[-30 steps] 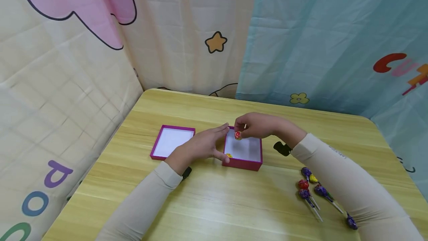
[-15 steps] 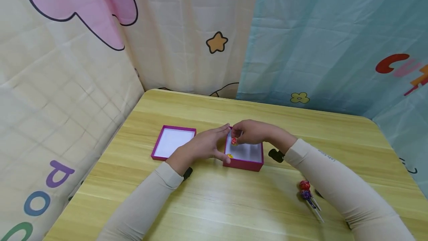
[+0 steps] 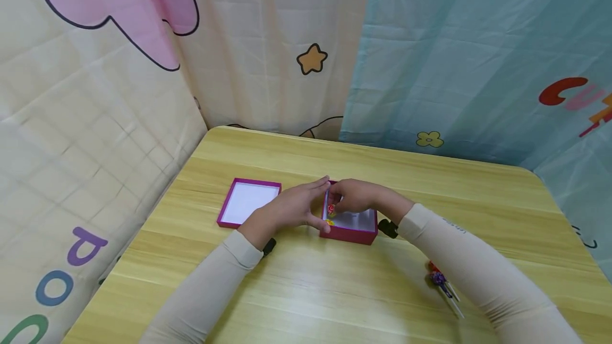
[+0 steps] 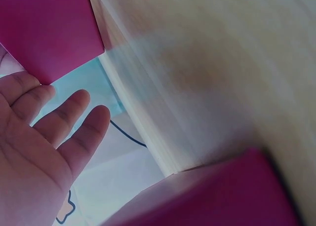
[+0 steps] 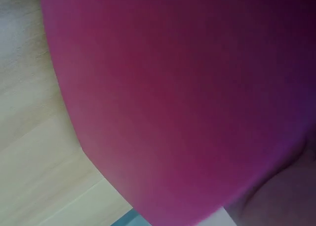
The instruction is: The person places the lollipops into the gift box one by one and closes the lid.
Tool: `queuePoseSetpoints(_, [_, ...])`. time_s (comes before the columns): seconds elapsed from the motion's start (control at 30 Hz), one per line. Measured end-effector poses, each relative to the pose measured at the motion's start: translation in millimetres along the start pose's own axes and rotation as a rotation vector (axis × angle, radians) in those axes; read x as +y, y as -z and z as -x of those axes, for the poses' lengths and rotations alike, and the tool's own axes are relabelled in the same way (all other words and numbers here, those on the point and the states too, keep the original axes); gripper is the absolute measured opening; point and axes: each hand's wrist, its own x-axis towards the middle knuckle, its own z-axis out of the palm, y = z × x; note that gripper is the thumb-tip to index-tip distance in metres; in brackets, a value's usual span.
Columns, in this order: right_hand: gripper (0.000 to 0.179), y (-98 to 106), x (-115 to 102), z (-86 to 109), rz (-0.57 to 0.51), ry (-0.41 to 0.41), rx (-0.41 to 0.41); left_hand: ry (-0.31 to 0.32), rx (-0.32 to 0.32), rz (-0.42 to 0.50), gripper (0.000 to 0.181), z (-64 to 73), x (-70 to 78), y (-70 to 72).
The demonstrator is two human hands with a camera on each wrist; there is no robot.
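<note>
A magenta box (image 3: 351, 235) with a white inside stands at the middle of the table. My left hand (image 3: 291, 205) holds its left side, thumb at the front corner and fingertips by the back corner. In the left wrist view, fingertips meet the box's wall (image 4: 49, 28) while two fingers (image 4: 84, 139) stay off it. Reaching down into the box, my right hand (image 3: 356, 195) pinches a lollipop with a red and yellow wrapper (image 3: 331, 209); its stick is hidden. Something yellow (image 3: 330, 222) shows inside, by my left thumb. The box's outer wall (image 5: 148, 97) fills most of the right wrist view.
A shallow magenta lid (image 3: 251, 203), white inside up, lies left of the box, partly behind my left hand. Lollipops (image 3: 438, 278) with purple and red wrappers lie at the right, partly covered by my right sleeve (image 3: 478, 264). Curtains (image 3: 268, 68) hang behind the wooden table (image 3: 306, 291).
My right hand has moved left and lower into the box with the lollipop. The right sleeve now covers more of the lollipops on the table. My left hand stays at the box.
</note>
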Motion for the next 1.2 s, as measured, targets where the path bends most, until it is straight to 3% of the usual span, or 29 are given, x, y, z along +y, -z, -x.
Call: queuePoseSetpoints(1.2, [0.01,-10.0,6.8,-3.6,0.032,0.029,-0.003,-0.001,-0.005,0.01,0.112,-0.8,1.1,0.0])
